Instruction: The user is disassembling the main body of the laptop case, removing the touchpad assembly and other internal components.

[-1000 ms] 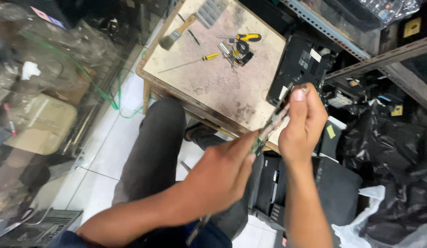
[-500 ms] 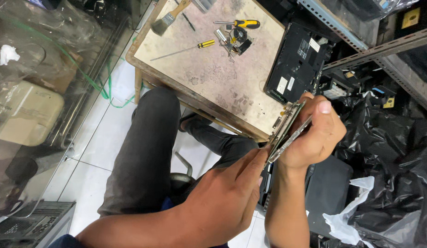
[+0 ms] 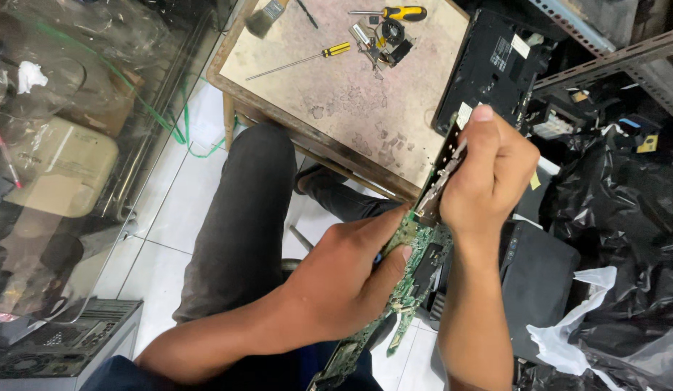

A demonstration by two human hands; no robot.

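A long green circuit board (image 3: 416, 257) stands on edge between my two hands, above my lap. My left hand (image 3: 347, 279) grips its lower middle part, thumb pressed on the green face. My right hand (image 3: 488, 174) closes around the upper end, index finger stretched along the metal edge. The board's lower end runs down out of the frame bottom. My dark trouser leg (image 3: 242, 224) lies under the hands.
A worn wooden table (image 3: 365, 101) ahead carries two yellow-handled screwdrivers (image 3: 333, 52), a brush (image 3: 264, 18), small loose parts (image 3: 383, 36) and a black laptop base (image 3: 492, 69). Black plastic bags (image 3: 626, 224) and dark cases crowd the right. Glass cabinet on the left.
Both hands and the board have shifted slightly lower right in view; the table has slid up. My grip on the board stays the same.
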